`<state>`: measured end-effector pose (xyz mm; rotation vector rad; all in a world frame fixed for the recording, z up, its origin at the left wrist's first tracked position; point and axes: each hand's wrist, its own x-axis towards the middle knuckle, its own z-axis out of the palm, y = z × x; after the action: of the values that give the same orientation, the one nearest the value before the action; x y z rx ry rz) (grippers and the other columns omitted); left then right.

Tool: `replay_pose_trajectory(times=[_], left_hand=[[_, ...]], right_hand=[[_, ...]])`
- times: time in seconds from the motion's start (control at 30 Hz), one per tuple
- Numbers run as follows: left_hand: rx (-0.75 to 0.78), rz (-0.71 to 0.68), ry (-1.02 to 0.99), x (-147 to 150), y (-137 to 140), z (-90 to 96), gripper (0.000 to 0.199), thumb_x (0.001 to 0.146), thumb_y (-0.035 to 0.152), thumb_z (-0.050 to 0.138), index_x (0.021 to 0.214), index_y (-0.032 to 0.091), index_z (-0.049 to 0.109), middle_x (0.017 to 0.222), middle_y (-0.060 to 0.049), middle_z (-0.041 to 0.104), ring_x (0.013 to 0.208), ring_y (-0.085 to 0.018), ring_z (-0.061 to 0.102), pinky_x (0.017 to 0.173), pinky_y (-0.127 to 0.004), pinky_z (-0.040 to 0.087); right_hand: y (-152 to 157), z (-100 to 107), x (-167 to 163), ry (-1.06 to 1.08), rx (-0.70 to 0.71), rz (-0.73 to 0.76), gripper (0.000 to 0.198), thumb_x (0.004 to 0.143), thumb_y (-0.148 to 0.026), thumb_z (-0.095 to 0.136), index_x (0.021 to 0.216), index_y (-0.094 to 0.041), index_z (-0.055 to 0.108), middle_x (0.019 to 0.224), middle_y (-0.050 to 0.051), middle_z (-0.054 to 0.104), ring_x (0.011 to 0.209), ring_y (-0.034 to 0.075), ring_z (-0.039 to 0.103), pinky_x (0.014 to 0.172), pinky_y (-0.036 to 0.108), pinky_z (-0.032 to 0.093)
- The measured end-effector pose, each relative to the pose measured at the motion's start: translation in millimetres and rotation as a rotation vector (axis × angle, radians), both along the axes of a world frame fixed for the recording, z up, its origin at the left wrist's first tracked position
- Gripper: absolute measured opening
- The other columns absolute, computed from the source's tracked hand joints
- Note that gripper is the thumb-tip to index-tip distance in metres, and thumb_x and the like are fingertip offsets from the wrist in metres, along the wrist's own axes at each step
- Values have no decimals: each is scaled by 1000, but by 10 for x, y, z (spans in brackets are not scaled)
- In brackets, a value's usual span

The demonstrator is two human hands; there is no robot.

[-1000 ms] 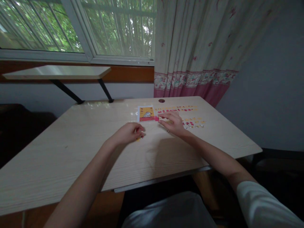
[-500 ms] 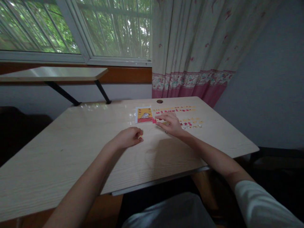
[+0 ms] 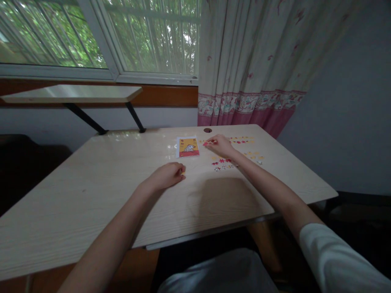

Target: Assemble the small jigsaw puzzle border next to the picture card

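Note:
My left hand (image 3: 169,175) hovers low over the front middle of the desk, its fingers curled closed. A speck of yellow shows between thumb and forefinger, looking like a jigsaw piece (image 3: 183,173), mostly hidden. Farther off, my right hand (image 3: 220,145) pinches a red jigsaw piece (image 3: 205,143) at the left end of the upper rows; whether it is lifted or touching the desk I cannot tell. Just left of it lies a picture card (image 3: 188,147) with a white animal on yellow and red. Lower rows of red pieces (image 3: 224,160) and white pieces (image 3: 224,167) lie under the right wrist.
More yellow and red pieces (image 3: 242,142) extend to the right beyond my right hand. The wooden desk (image 3: 122,171) has a round cable hole (image 3: 207,130) at its back edge. A raised shelf (image 3: 91,93) stands back left; a curtain (image 3: 244,81) hangs behind.
My right hand has moved away from the card's lower right corner, back and slightly right to the upper rows. My left hand stays closed in about the same place. The view has shifted slightly.

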<state>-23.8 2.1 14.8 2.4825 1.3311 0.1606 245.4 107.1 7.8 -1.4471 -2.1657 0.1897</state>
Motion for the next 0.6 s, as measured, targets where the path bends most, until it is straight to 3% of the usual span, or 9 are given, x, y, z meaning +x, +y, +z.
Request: replay_pose_trajectory(times=[0.23,0.6], left_hand=[[4,-7,-19,0,1,-16,15,80,29,53,84,17,59,71,-3,59,63,-16,52,59,-26,36],[-10,-7,-24,12,-11,3,14,81,28,54,86,16,60,71,-3,59,63,-17,53,60,-26,36]], right_hand=[[279,-158,-180,-127,-99,-8,31,86,-39,62,111,-25,73,117,10,67,108,27,58,90,38,42],[343,-200,-189,-188,-115,-35,32,85,-45,62,109,-26,73,118,11,64,108,27,57,90,37,43]])
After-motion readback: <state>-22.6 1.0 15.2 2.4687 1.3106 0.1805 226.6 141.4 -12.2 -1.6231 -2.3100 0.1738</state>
